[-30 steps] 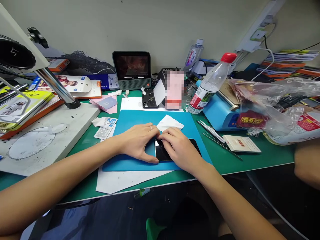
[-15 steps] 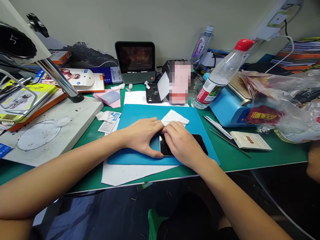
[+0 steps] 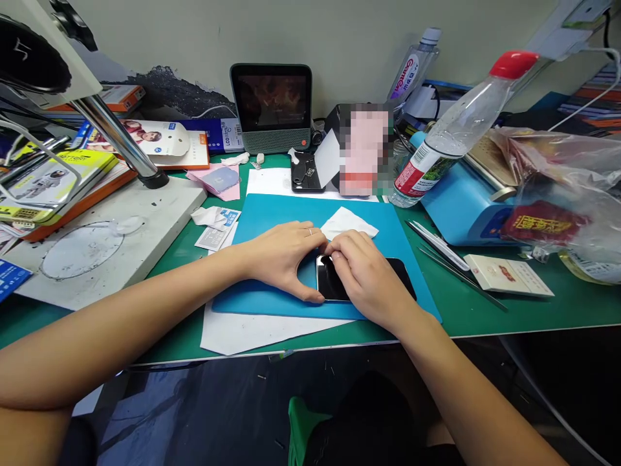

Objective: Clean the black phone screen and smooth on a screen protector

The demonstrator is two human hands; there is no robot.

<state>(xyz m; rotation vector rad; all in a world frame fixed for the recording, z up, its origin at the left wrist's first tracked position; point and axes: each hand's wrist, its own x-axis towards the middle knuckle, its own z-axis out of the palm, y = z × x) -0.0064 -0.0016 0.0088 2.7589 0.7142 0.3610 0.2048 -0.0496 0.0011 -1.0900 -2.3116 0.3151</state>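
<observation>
A black-screened smartphone [image 3: 402, 277] lies flat, screen up, on a blue mat [image 3: 272, 213]. Around its left end curves my left hand [image 3: 284, 255], thumb at the near edge and fingers at the far edge, holding the phone. My right hand [image 3: 366, 275] rests over the middle of the screen. Its fingers are curled and pinched together near the phone's far left corner, close to my left fingertips; whatever is between them is hidden. Just beyond the hands, a white wipe [image 3: 347, 223] lies on the mat.
Tweezers [image 3: 460, 278], a white pen-like tool [image 3: 436, 244] and a small cream box [image 3: 507, 276] lie right of the mat. A tilted plastic bottle [image 3: 449, 133] leans behind. Left stands a white stand base [image 3: 165, 223]; a smart display [image 3: 272, 107] sits at the back.
The camera view has shifted slightly, so the bench items appear displaced. Both hands keep almost the same pose on the phone, the right fingers still pinched at its corner.
</observation>
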